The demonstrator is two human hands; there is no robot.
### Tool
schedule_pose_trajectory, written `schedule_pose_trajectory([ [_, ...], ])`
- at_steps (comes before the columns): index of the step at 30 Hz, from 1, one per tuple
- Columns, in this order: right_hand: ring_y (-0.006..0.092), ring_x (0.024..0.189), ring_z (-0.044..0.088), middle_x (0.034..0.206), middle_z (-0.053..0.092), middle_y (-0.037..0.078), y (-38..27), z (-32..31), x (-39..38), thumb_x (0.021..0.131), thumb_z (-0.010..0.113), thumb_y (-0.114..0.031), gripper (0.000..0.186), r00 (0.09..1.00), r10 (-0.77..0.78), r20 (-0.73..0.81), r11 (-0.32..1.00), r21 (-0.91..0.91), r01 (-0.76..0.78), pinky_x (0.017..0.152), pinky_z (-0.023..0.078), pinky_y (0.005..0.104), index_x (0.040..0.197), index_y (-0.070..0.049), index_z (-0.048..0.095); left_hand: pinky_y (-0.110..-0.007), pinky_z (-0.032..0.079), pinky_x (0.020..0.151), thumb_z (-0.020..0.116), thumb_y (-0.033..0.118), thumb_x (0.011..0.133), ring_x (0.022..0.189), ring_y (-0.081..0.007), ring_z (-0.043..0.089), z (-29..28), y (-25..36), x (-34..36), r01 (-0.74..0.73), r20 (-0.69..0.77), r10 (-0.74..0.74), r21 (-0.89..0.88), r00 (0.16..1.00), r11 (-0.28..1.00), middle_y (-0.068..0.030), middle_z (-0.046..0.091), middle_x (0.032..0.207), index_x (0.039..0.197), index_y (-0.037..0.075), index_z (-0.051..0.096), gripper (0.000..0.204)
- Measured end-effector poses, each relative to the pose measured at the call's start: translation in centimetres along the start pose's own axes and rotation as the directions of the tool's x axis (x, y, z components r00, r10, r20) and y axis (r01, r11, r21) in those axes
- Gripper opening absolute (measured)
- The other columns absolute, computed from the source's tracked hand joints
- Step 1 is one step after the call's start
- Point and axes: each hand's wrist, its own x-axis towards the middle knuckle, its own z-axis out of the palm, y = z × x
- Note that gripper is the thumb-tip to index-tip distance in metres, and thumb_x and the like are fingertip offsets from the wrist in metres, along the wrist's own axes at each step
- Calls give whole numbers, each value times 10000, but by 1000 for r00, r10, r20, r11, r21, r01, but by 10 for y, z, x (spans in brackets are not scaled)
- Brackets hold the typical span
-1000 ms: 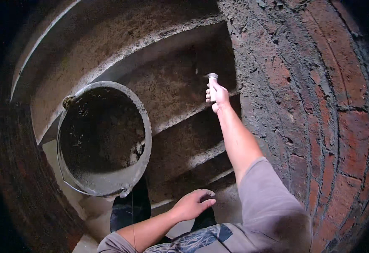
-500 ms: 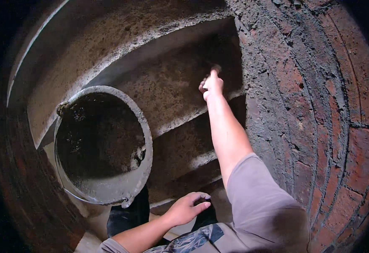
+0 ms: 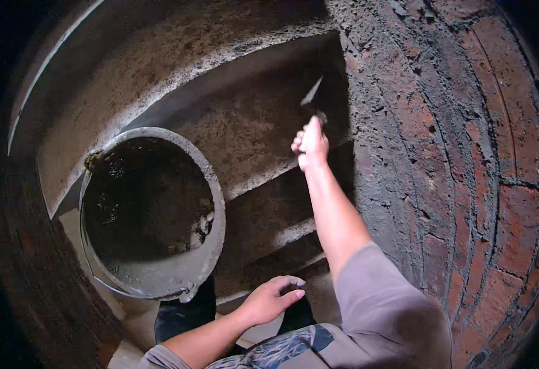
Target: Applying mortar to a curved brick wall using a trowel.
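Trowel (image 3: 312, 93) gripped in our right hand (image 3: 311, 145), to the right of the bucket (image 3: 159, 270).
We keep those fingers wrapped around its handle — the slightly blurred blade points away from us, to the bucket's upper right. Our left hand (image 3: 272, 301) is at the bucket's lower right, fingers released and loosely curved — while a brick wall (image 3: 429, 129) rises well to the bucket's right.

Trowel (image 3: 312, 93) between bucket (image 3: 218, 212) (left) and wall (image 3: 429, 154) (right).
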Motion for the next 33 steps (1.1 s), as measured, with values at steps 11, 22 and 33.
schedule_pose_trajectory([
  [11, 100, 384, 399, 543, 442, 10, 20, -38, -9, 853, 540, -472, 391, 979, 0, -206, 1000, -5, -1, 323, 318, 224, 728, -107, 477, -290, 436, 826, 541, 238, 900, 926, -205, 558, 8, -1, -1, -5, 25, 4, 26, 1000, 1000, -97, 590, 1095, 1147, 26, 561, 326],
  [22, 196, 430, 509, 575, 531, 83, 0, -116, -34, 820, 600, -414, 368, 919, -343, 194, 483, -803, 350, 388, 417, 322, 828, -61, 499, -288, 441, 820, 550, 227, 896, 920, -205, 563, 17, 2, -1, -32, 36, 33, -13, 999, 999, -94, 592, 1104, 1132, 19, 568, 316],
  [33, 406, 685, 605, 741, 634, 191, -50, -124, -13, 798, 582, -431, 384, 855, -427, 295, -217, -951, 220, 619, 465, 483, 927, -73, 533, -286, 446, 810, 555, 227, 894, 913, -203, 570, 32, -6, 4, -23, 36, 21, 38, 999, 999, -94, 596, 1089, 1128, 17, 570, 315],
])
